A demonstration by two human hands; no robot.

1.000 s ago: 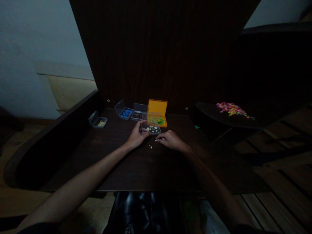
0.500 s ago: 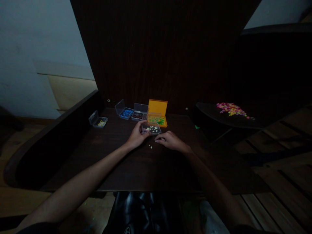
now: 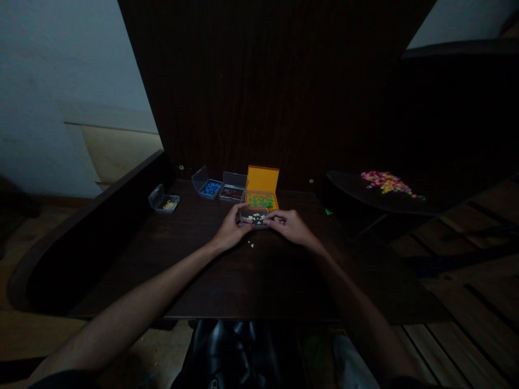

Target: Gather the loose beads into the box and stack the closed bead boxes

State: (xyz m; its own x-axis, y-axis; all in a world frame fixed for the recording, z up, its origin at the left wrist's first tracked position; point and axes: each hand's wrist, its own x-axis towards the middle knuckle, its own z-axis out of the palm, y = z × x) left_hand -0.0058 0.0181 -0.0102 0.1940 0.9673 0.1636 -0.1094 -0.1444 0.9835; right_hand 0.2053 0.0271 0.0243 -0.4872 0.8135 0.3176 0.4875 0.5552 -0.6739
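My left hand [image 3: 234,227] is closed around the left side of a small clear plastic box [image 3: 260,226]. Inside it lie several tiny cream-coloured pieces [image 3: 257,217]. At the box's right edge, my right hand [image 3: 287,223] has its thumb and fingers pinched together, the fingertips at the rim. Whatever may be between them is too small to make out. Two loose cream pieces [image 3: 250,245] rest on the dark wooden surface just in front of the box.
Behind the box stands an open orange case [image 3: 263,178] with green pieces. Left of it are open clear boxes with dark brown pieces [image 3: 232,193], blue pieces [image 3: 211,188] and yellow-white pieces [image 3: 169,205]. A colourful pile [image 3: 387,182] lies on a dark ledge at right.
My right hand has moved up from the surface, with a small pale piece at its fingertips, to the box's right edge. The held box has shifted slightly right and nearer to me.
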